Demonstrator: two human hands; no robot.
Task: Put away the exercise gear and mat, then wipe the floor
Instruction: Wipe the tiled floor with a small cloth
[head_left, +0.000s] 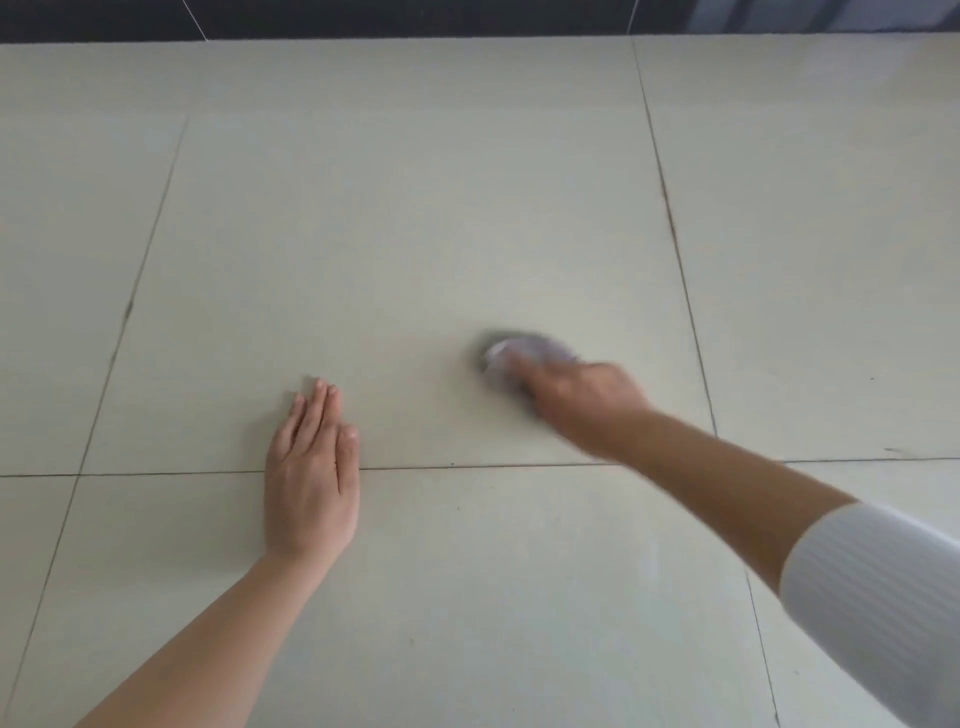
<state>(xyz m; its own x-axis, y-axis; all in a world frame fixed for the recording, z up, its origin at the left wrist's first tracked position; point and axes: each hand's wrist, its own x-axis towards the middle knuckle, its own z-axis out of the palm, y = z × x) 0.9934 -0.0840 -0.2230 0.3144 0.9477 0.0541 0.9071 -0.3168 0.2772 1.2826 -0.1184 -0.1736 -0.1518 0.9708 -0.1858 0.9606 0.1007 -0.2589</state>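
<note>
My right hand (582, 397) presses a small pale purple-grey cloth (524, 351) against the light tiled floor (395, 208); hand and cloth are blurred by motion. The cloth shows past my fingers, towards the upper left. My left hand (311, 470) lies flat on the floor, palm down, fingers held together and pointing away from me, across a grout line. It holds nothing. No exercise gear or mat is in view.
Large cream tiles with dark grout lines fill the view. A dark wall base (415, 18) runs along the far edge of the floor. A white ribbed sleeve (872, 597) covers my right upper arm.
</note>
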